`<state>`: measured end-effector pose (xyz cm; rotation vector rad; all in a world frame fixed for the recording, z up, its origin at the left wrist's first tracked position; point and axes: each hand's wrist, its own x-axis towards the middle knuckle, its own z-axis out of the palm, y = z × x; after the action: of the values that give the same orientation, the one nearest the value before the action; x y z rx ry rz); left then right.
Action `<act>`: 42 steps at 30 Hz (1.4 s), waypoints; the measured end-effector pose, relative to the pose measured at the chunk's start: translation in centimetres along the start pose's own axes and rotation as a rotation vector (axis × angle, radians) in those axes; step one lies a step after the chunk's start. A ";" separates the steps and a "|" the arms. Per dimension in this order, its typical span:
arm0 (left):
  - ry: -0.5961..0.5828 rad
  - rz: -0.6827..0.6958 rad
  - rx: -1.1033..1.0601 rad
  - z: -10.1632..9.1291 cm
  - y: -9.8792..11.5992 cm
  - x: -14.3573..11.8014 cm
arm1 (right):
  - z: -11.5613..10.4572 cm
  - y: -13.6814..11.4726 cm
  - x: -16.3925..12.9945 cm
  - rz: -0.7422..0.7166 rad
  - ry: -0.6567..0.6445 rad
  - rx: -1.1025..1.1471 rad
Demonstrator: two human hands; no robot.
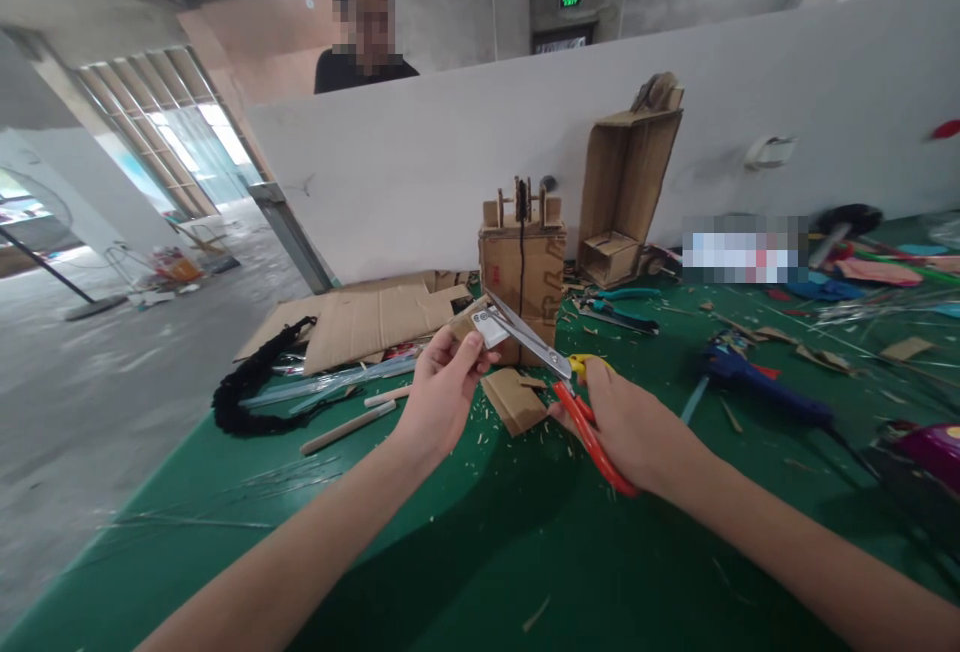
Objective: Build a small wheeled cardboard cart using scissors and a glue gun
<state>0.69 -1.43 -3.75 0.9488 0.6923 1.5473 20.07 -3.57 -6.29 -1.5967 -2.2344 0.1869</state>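
My left hand (450, 377) pinches a small piece of cardboard (466, 318) that carries a white printed label. Closed around the red and yellow handles of a pair of scissors (559, 362) is my right hand (619, 422). The scissor blades reach up and left to the cardboard piece; whether they are cutting into it I cannot tell. Just behind stands an upright cardboard box (510, 267) with a slotted top and a black cord down its front. Below my hands a folded scrap of cardboard (514, 402) lies on the green table.
Flat cardboard sheets (367, 317) and a black fuzzy coil (232, 402) lie at left. A tall open cardboard frame (630, 182) leans at the white partition (420, 172). Pliers (622, 307) and a blue glue gun (765, 387) lie at right. A person (364, 67) is behind the partition.
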 end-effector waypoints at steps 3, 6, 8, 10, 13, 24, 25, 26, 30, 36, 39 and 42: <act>-0.007 -0.008 -0.015 0.0 0.0 0.0 | -0.1 -0.2 0.1 0.017 -0.013 -0.054; -0.002 -0.013 -0.025 0.0 0.1 0.0 | -0.3 -0.3 0.1 0.022 -0.017 -0.148; 0.008 -0.016 -0.035 0.1 0.1 -0.1 | -0.5 -0.3 0.2 0.035 -0.028 -0.221; 0.010 -0.016 -0.045 0.2 0.2 -0.1 | -0.5 -0.3 0.2 0.041 -0.051 -0.306; 0.007 -0.034 -0.050 0.2 0.3 0.0 | -0.4 -0.3 0.3 0.021 -0.050 -0.370; 0.018 -0.018 -0.075 -0.8 0.4 1.1 | -0.9 0.7 0.1 -0.031 0.000 0.070; 0.016 -0.016 -0.073 -0.8 0.4 1.2 | -1.0 0.6 0.1 -0.034 -0.005 0.077; 0.012 -0.014 -0.070 -0.8 0.3 1.2 | -1.0 0.5 0.0 -0.032 -0.011 0.077; -0.007 -0.009 -0.057 -0.7 0.3 1.0 | -1.0 0.0 -0.2 -0.031 -0.050 0.045; 0.013 -0.016 -0.101 -0.9 0.3 1.2 | -0.9 0.0 -0.4 -0.062 -0.026 0.031; 0.039 -0.020 -0.122 -0.9 0.5 1.3 | -0.8 0.0 -0.3 -0.050 -0.039 0.014; 0.039 -0.030 -0.128 -0.8 0.5 1.2 | -0.7 -0.2 -0.3 -0.039 -0.044 -0.014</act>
<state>-0.33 -0.32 -3.49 0.8119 0.6246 1.5681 20.23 -4.00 -5.62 -1.5692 -2.3036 0.1981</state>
